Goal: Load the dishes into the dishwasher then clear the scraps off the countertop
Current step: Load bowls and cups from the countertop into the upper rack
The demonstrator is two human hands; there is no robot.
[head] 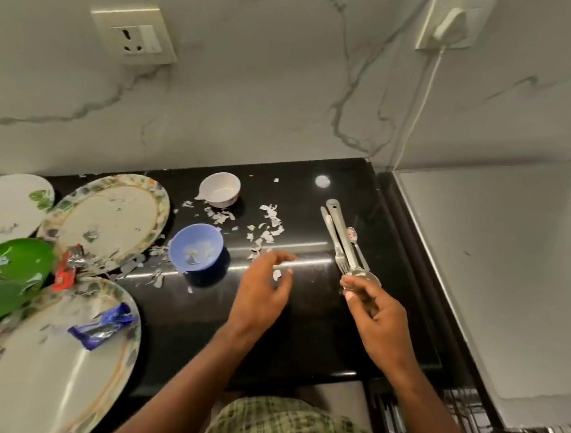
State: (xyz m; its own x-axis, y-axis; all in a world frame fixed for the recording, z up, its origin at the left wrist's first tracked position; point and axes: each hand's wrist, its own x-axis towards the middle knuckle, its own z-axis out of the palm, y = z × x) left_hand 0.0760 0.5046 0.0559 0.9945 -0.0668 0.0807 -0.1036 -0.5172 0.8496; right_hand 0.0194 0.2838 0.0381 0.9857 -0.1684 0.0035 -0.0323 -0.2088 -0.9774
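On the black countertop (302, 336) my right hand (377, 315) grips the head ends of a bundle of steel cutlery (338, 235), a fork and spoons with handles pointing away. My left hand (262, 289) hovers just left of it, fingers apart and empty, over white paper scraps (266, 230). A blue bowl (195, 248) and a white bowl (220, 188) stand among the scraps. At the left lie three patterned plates (108, 224), (8, 203), (47, 362) and a green bowl (2, 281). A blue wrapper (102, 327) lies on the near plate.
A red wrapper (67, 268) lies between the plates. The open dishwasher rack (460, 407) shows at the bottom right, below a white appliance top (510, 266). Two wall sockets sit on the marble backsplash; a white cable (420, 107) hangs from the right one.
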